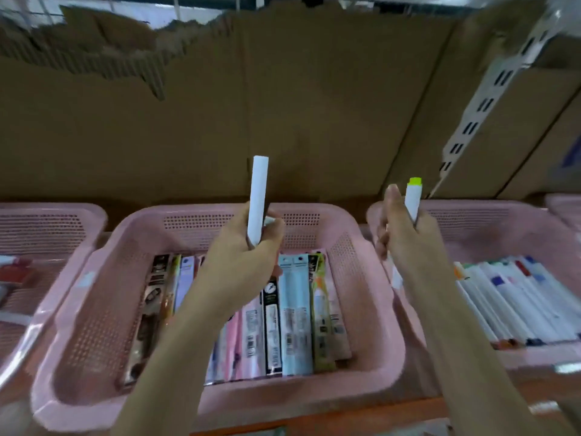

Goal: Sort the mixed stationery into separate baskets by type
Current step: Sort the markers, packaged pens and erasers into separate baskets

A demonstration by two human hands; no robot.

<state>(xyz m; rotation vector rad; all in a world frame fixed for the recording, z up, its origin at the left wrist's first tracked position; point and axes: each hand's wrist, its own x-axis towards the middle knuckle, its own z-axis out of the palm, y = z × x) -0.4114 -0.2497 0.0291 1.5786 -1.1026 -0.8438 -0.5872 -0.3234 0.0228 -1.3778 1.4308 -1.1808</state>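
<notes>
Both hands are up over the baskets, each with a white marker standing upright. The left hand (248,243) has its fingers curled round the lower end of a plain white marker (258,196) above the middle basket (371,278), which is packed with flat packaged pens (295,313). The right hand (405,237) grips a white marker with a yellow-green tip (413,196) near the wall between the middle basket and the right basket (490,221), where loose white markers (515,297) lie in rows.

To my eye both belong on the right — lay them flat, parallel to the rows, rather than dropping them on end. The left hand has to cross the pink rims; lifting clear of them should avoid a snag. The cardboard boxes (283,105) stand close behind, so there is little room rearward — more open room toward the person. A third basket (47,221) sits at far left.
</notes>
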